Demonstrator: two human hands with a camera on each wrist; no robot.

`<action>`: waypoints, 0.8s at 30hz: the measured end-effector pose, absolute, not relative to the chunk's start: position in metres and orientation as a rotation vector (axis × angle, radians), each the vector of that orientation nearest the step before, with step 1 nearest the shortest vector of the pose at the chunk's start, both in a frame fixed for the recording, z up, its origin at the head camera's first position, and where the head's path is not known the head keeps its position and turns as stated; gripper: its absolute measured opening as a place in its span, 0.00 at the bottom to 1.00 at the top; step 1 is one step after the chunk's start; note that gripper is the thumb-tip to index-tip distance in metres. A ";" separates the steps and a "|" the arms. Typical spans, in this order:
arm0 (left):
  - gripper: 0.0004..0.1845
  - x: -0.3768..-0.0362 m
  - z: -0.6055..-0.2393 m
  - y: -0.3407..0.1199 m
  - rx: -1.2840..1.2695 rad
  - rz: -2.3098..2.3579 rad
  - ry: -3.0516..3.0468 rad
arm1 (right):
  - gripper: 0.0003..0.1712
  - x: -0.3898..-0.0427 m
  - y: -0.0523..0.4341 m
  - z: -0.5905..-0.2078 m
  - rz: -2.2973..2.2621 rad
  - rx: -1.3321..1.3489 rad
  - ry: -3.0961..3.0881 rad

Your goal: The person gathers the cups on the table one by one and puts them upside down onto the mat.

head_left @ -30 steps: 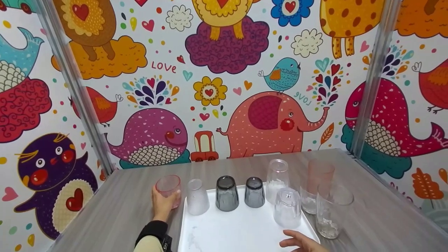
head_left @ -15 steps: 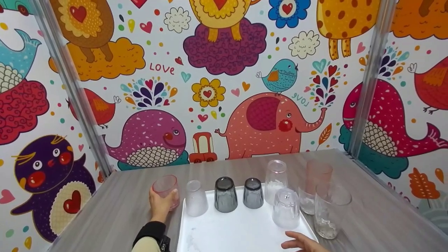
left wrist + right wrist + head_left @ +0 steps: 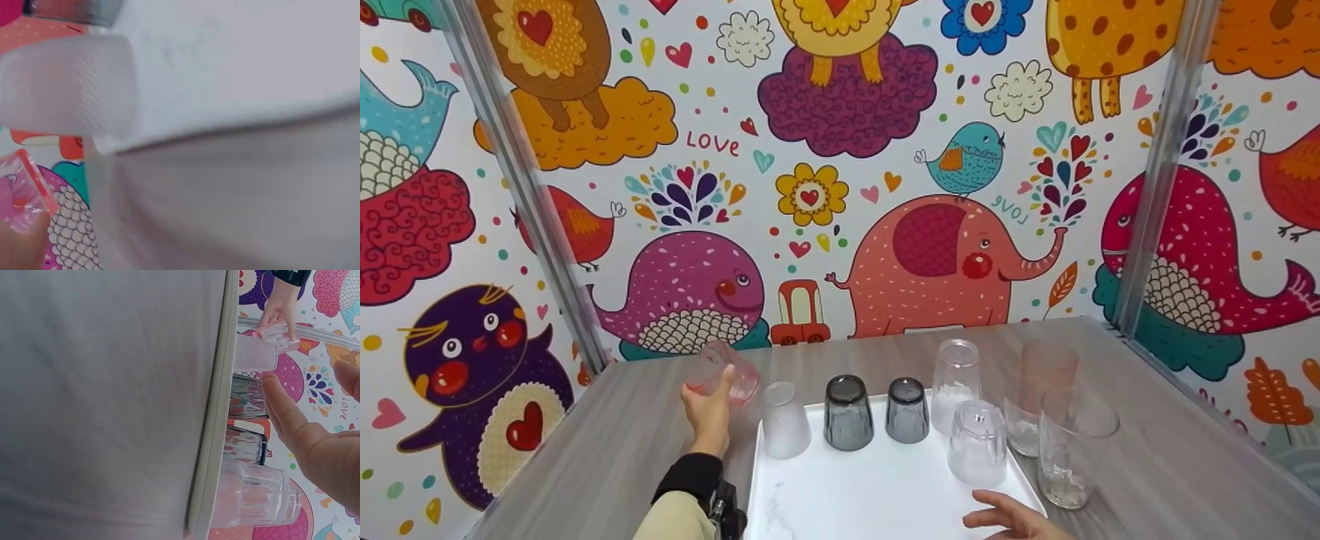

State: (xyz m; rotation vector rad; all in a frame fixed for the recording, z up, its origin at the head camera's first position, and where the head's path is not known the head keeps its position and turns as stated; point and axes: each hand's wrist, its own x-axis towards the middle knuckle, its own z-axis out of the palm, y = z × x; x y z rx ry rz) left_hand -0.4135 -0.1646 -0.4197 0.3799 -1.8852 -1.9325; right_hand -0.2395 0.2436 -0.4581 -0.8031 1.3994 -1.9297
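Note:
My left hand grips a small pink glass and holds it tilted above the table, left of the white tray. The same pink glass shows at the lower left of the left wrist view, and small at the top of the right wrist view. On the tray stand, upside down, a frosted cup, two grey cups, a tall clear cup and a ribbed clear cup. My right hand lies open over the tray's near right corner, holding nothing.
Off the tray's right edge stand an upright tall clear glass and a pink tumbler. Colourful cartoon wall panels with metal posts close in the grey table at the back and both sides.
My left hand has lifted the pink glass off the table and tipped it. The right hand has barely moved.

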 end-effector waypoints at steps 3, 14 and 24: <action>0.48 -0.422 -0.419 -0.158 0.328 -2.102 -1.657 | 0.21 -0.236 0.241 -0.452 -1.946 -0.778 1.364; 0.33 -0.398 -0.373 -0.117 0.113 -2.675 -1.017 | 0.22 -0.230 0.236 -0.439 -1.953 -0.725 1.427; 0.22 -0.371 -0.356 -0.073 0.056 -2.903 -0.778 | 0.39 -0.238 0.206 -0.419 -1.880 -0.419 1.928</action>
